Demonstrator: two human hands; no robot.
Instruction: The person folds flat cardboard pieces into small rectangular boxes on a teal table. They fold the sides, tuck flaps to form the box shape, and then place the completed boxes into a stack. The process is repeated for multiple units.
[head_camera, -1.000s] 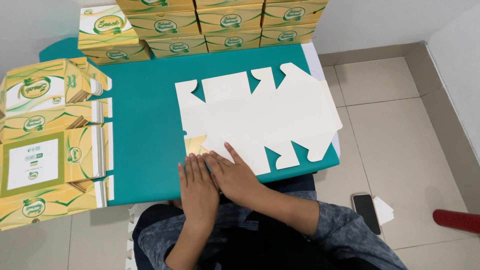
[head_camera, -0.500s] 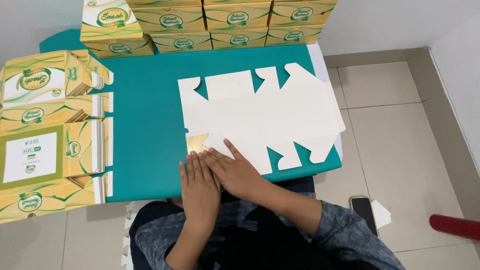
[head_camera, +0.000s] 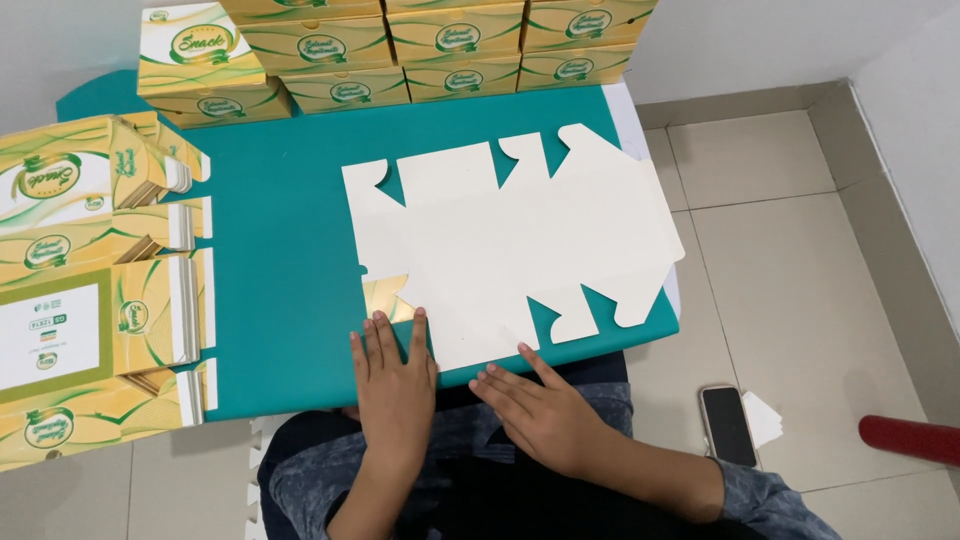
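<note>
A flat white carton blank (head_camera: 510, 240) with cut flaps lies printed side down on the teal table (head_camera: 280, 230). One small flap (head_camera: 385, 296) at its near left corner is folded over, showing a glossy yellow face. My left hand (head_camera: 395, 385) lies flat at the table's near edge, its fingertips touching the blank's near left corner beside that flap. My right hand (head_camera: 540, 410) rests just off the near edge, fingers spread, fingertips at the blank's nearest flap. Neither hand holds anything.
Stacks of flat yellow-and-green printed cartons (head_camera: 90, 290) fill the table's left side. Assembled boxes of the same print (head_camera: 430, 50) are stacked along the back wall. On the tiled floor to the right lie a dark phone (head_camera: 727, 424), a white paper (head_camera: 765, 418) and a red cylinder (head_camera: 910, 438).
My hands, pressed together and overlapping on the blank's near left corner, have drawn back toward me and moved apart. The right hand has slid rightwards.
</note>
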